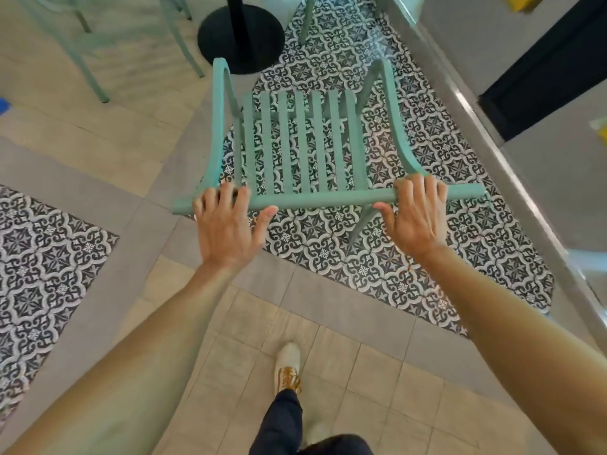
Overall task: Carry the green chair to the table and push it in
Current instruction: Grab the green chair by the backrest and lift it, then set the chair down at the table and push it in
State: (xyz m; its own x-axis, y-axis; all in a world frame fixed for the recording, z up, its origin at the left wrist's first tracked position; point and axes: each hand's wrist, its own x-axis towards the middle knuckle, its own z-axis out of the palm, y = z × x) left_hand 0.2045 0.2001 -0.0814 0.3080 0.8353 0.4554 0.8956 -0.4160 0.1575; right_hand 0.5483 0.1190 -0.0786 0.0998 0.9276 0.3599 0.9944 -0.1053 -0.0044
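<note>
the floor (82, 152) fills the view, plain beige and grey tiles with two patches of black-and-white patterned tile (410, 251), one under the chair and one at the left edge. one green chair (303, 142) sits in the middle, seen from behind and above: seven seat slats, two curved armrests, and one round top rail running across nearest the camera. beyond it, at the top, stands one black round table base (241, 34) with its post, well apart from the chair's front. parts of two more pale green chairs show, one blurred at top left (98, 37) and a single leg at the top centre (307, 21). two bare forearms reach forward. the left hand (226, 228) curls over the rail near its left end, fingers wrapped on top and thumb stretched out under the bar. the right hand (417, 218) grips the rail near its right end the same way, fingers over, thumb below. one light shoe (289, 369) with a dark trouser leg steps on the beige tile at the bottom.
</note>
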